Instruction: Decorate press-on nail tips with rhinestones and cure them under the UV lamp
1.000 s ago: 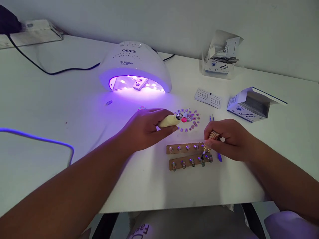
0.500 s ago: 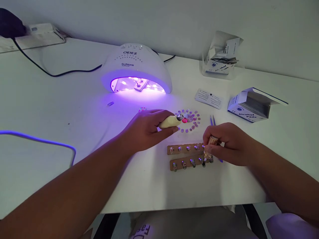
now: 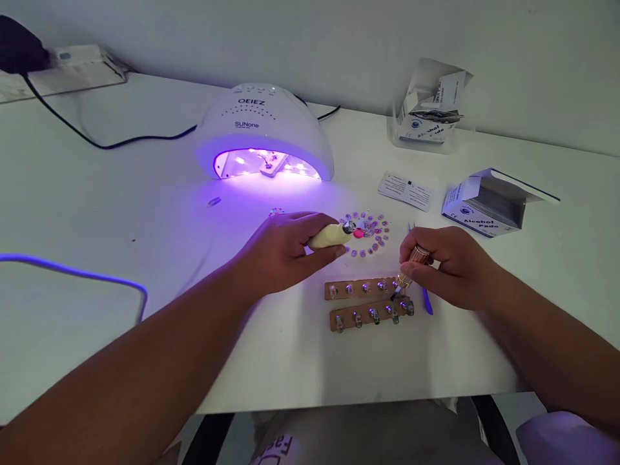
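My left hand (image 3: 285, 252) is closed round a cream-coloured bottle (image 3: 328, 237) with a shiny metallic neck pointing right. A pink spot shows just beyond that neck. Pinched in my right hand (image 3: 448, 268) is a nail polish brush (image 3: 405, 273) with a ribbed gold handle, its dark tip slanting down to the left. This tip is over the upper end of a nail tip (image 3: 395, 316) near the right of the lower brown strip (image 3: 349, 322). Several nail tips stand along that strip. A second brown strip (image 3: 341, 290) lies behind it, its right end partly hidden by the brush.
A lit nail lamp (image 3: 264, 126) stands at the back, with a small piece inside. Decorated bits form a ring (image 3: 362, 253). Tweezers (image 3: 427, 302) lie partly under my right hand. Alcohol pad boxes (image 3: 477, 216) and a printed card (image 3: 404, 191) are to the right.
My right hand has moved slightly up, and the brush tip has gone from the nail tip's lower end to its upper end. My left hand has stayed in place.
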Demonstrator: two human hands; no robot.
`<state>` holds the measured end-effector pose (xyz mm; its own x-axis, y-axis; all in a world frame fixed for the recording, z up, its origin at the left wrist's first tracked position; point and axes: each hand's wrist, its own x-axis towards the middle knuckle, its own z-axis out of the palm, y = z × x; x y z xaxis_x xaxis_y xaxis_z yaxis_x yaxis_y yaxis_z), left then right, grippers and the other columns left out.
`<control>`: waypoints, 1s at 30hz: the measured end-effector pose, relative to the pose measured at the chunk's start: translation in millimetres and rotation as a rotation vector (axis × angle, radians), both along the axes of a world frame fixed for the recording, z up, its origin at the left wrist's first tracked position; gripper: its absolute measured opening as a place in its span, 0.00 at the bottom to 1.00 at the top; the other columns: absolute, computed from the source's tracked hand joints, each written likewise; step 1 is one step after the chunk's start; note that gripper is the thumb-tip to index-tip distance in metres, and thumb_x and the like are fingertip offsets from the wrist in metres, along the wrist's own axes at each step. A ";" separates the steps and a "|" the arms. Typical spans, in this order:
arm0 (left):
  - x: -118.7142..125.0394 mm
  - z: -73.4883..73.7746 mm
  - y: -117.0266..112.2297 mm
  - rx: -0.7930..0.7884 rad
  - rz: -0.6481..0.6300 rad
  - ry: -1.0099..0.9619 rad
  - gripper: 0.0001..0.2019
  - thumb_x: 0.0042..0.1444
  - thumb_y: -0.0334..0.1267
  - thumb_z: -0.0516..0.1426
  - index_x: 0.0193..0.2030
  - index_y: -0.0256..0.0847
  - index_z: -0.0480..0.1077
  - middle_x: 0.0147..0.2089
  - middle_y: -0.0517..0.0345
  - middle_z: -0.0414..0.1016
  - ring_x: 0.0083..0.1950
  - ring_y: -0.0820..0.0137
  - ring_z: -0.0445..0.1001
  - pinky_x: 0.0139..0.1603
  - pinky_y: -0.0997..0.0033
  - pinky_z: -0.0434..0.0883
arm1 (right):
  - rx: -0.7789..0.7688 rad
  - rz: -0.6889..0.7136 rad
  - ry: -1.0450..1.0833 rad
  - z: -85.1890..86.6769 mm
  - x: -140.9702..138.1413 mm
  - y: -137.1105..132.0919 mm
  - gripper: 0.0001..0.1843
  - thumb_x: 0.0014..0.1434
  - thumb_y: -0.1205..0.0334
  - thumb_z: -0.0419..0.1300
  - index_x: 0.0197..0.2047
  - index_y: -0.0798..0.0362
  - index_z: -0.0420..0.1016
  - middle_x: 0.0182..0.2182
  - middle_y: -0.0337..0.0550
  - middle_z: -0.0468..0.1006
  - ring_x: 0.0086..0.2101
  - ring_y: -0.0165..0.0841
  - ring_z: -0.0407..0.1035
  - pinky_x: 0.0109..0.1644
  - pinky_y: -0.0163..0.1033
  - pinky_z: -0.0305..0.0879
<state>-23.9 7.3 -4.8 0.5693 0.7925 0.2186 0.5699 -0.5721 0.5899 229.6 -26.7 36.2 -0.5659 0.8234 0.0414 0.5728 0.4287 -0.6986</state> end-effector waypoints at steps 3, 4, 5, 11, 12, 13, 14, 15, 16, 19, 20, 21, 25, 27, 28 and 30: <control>-0.7 -1.1 0.3 0.005 -0.002 0.004 0.10 0.59 0.45 0.55 0.38 0.41 0.70 0.27 0.62 0.70 0.26 0.75 0.64 0.28 0.74 0.62 | -0.026 -0.007 0.046 1.8 2.1 -0.7 0.06 0.59 0.63 0.55 0.31 0.53 0.67 0.16 0.31 0.70 0.17 0.23 0.60 0.22 0.29 0.54; -1.0 -1.6 0.4 0.007 -0.005 0.005 0.10 0.59 0.45 0.55 0.38 0.41 0.71 0.27 0.62 0.70 0.26 0.75 0.64 0.28 0.74 0.62 | -0.038 0.009 0.058 2.5 2.5 -1.2 0.05 0.59 0.63 0.55 0.31 0.53 0.67 0.16 0.32 0.70 0.17 0.23 0.60 0.22 0.29 0.54; -1.2 -2.0 0.6 0.009 -0.007 0.004 0.10 0.59 0.45 0.55 0.39 0.41 0.71 0.27 0.62 0.70 0.26 0.75 0.64 0.28 0.74 0.62 | -0.053 0.026 0.068 3.1 2.5 -1.9 0.05 0.58 0.64 0.55 0.30 0.53 0.67 0.17 0.32 0.71 0.17 0.23 0.60 0.22 0.29 0.54; -1.3 -3.0 0.6 0.025 -0.016 -0.006 0.09 0.59 0.44 0.56 0.38 0.40 0.70 0.27 0.63 0.69 0.26 0.76 0.63 0.28 0.75 0.62 | -0.174 0.105 0.049 3.5 -2.9 -7.1 0.05 0.58 0.64 0.55 0.30 0.53 0.66 0.16 0.31 0.70 0.16 0.22 0.59 0.21 0.28 0.54; -1.2 -2.8 0.6 0.026 -0.018 -0.007 0.09 0.59 0.43 0.56 0.38 0.40 0.70 0.27 0.63 0.69 0.26 0.76 0.63 0.28 0.75 0.62 | -0.174 0.112 0.041 3.0 -3.9 -7.4 0.05 0.58 0.64 0.55 0.30 0.53 0.66 0.16 0.31 0.71 0.16 0.22 0.59 0.22 0.28 0.54; -1.1 -2.7 0.5 0.027 -0.018 -0.008 0.09 0.59 0.43 0.56 0.38 0.41 0.70 0.27 0.63 0.69 0.26 0.76 0.63 0.28 0.75 0.62 | -0.169 0.116 0.033 2.4 -4.6 -7.4 0.05 0.58 0.64 0.55 0.31 0.53 0.66 0.16 0.31 0.72 0.16 0.22 0.60 0.22 0.28 0.54; -0.9 -2.5 0.5 0.025 -0.019 -0.007 0.09 0.59 0.43 0.56 0.38 0.41 0.70 0.27 0.63 0.69 0.26 0.76 0.64 0.28 0.75 0.62 | -0.166 0.120 0.026 1.9 -5.1 -7.3 0.05 0.59 0.63 0.55 0.31 0.53 0.66 0.17 0.32 0.73 0.16 0.22 0.60 0.22 0.28 0.55; -0.8 -2.3 0.6 0.024 -0.018 -0.007 0.09 0.59 0.44 0.56 0.38 0.41 0.70 0.27 0.63 0.69 0.26 0.75 0.64 0.28 0.74 0.62 | -0.160 0.123 0.022 1.3 -5.2 -7.0 0.05 0.59 0.63 0.55 0.31 0.53 0.66 0.17 0.32 0.73 0.16 0.22 0.61 0.23 0.29 0.55; -0.7 -2.2 0.7 0.022 -0.018 -0.007 0.09 0.59 0.44 0.56 0.38 0.41 0.70 0.27 0.63 0.70 0.26 0.75 0.64 0.28 0.74 0.62 | -0.152 0.123 0.018 0.8 -5.0 -6.5 0.05 0.59 0.63 0.55 0.31 0.53 0.66 0.17 0.32 0.73 0.16 0.22 0.61 0.23 0.29 0.55; -0.5 -2.1 1.0 0.017 -0.015 -0.007 0.09 0.59 0.44 0.55 0.38 0.41 0.70 0.27 0.62 0.70 0.26 0.75 0.64 0.28 0.74 0.62 | -0.088 0.103 0.002 -0.3 -3.1 -4.5 0.04 0.58 0.64 0.55 0.31 0.53 0.66 0.16 0.31 0.73 0.16 0.22 0.61 0.23 0.29 0.54; -0.5 -2.1 1.0 0.016 -0.016 -0.008 0.09 0.59 0.44 0.56 0.38 0.41 0.70 0.27 0.62 0.70 0.26 0.75 0.64 0.28 0.74 0.62 | -0.059 0.092 -0.006 -0.4 -2.2 -3.8 0.04 0.58 0.64 0.55 0.31 0.53 0.66 0.16 0.31 0.72 0.17 0.23 0.61 0.23 0.29 0.54; -0.5 -2.2 1.0 0.015 -0.015 -0.008 0.09 0.59 0.44 0.56 0.38 0.41 0.70 0.28 0.62 0.70 0.26 0.75 0.64 0.28 0.74 0.63 | -0.033 0.080 -0.012 -0.4 -1.4 -3.1 0.04 0.58 0.64 0.55 0.31 0.52 0.66 0.16 0.31 0.72 0.17 0.23 0.60 0.23 0.29 0.53; -0.9 -2.5 0.6 0.004 -0.009 0.004 0.09 0.59 0.45 0.55 0.38 0.42 0.70 0.28 0.62 0.71 0.27 0.74 0.64 0.29 0.73 0.63 | -0.037 0.028 -0.001 2.4 0.9 -2.8 0.05 0.58 0.63 0.55 0.30 0.52 0.66 0.15 0.31 0.70 0.17 0.23 0.59 0.22 0.30 0.53; -0.9 -2.6 0.6 0.009 -0.010 0.001 0.09 0.59 0.45 0.55 0.38 0.42 0.70 0.28 0.62 0.71 0.26 0.75 0.64 0.29 0.73 0.63 | -0.070 0.030 0.030 4.3 1.0 -4.4 0.05 0.58 0.63 0.55 0.30 0.52 0.66 0.15 0.31 0.69 0.17 0.23 0.59 0.22 0.30 0.53; -0.8 -2.7 0.7 0.013 -0.012 -0.004 0.09 0.59 0.45 0.55 0.38 0.41 0.70 0.28 0.62 0.70 0.26 0.75 0.64 0.29 0.73 0.63 | -0.089 0.049 0.043 4.9 0.7 -5.3 0.05 0.58 0.64 0.55 0.30 0.52 0.66 0.15 0.31 0.69 0.17 0.23 0.59 0.22 0.29 0.53; -0.5 -2.7 0.9 0.023 -0.017 -0.011 0.09 0.59 0.44 0.56 0.38 0.41 0.70 0.27 0.63 0.70 0.26 0.75 0.64 0.29 0.74 0.63 | -0.113 0.107 0.050 4.7 -0.3 -7.1 0.05 0.58 0.63 0.54 0.31 0.52 0.67 0.16 0.31 0.70 0.17 0.23 0.58 0.22 0.29 0.53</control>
<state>-24.4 8.2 -7.5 0.5802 0.7774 0.2431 0.5531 -0.5951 0.5830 229.3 -33.8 41.0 -0.6505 0.7593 -0.0176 0.4909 0.4025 -0.7727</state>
